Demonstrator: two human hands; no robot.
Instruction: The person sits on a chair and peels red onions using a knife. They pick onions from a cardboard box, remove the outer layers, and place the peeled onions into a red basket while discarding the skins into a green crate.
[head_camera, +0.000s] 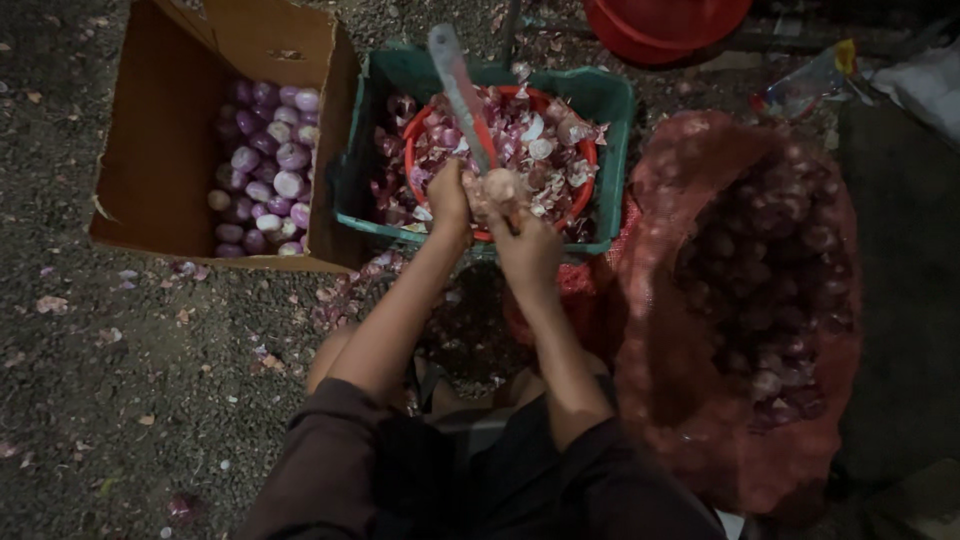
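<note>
My left hand (450, 198) is closed on the handle of a long knife (460, 92), whose blade points away over a red basket (412, 138) of onion peels. My right hand (527, 245) grips a small onion (498, 186) against the knife, just above the basket's near rim. The red basket sits inside a green crate (610, 98) that also holds peels.
A cardboard box (160, 130) at the left holds several peeled purple onions (268, 165). A red mesh sack (700, 330) of unpeeled onions lies open at the right. A red tub (665, 25) stands at the top. Peel scraps litter the gravel ground.
</note>
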